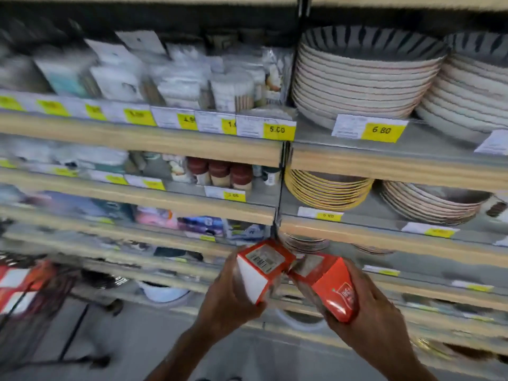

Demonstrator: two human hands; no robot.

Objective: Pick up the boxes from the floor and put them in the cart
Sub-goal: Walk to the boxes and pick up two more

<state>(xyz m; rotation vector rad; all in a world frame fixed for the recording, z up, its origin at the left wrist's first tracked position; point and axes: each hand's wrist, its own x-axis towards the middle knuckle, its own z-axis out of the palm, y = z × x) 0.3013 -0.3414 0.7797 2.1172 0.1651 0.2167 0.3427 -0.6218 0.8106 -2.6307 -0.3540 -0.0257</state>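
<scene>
The left hand [228,292] held one red and white box [261,268], and the right hand [368,306] held another red box [332,290]. The two boxes touched in front of the shelves [143,138]. The cart [30,295] stood at the left.

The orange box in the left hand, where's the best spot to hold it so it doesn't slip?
Judging by its shape, hold the orange box around its lower half, coming from below with the left hand, fingers on one long flat side and thumb opposite. The box is tall, tilted, with its labelled end up, so the long sides give the widest flat grip. The right hand holds a second box similarly.
</scene>
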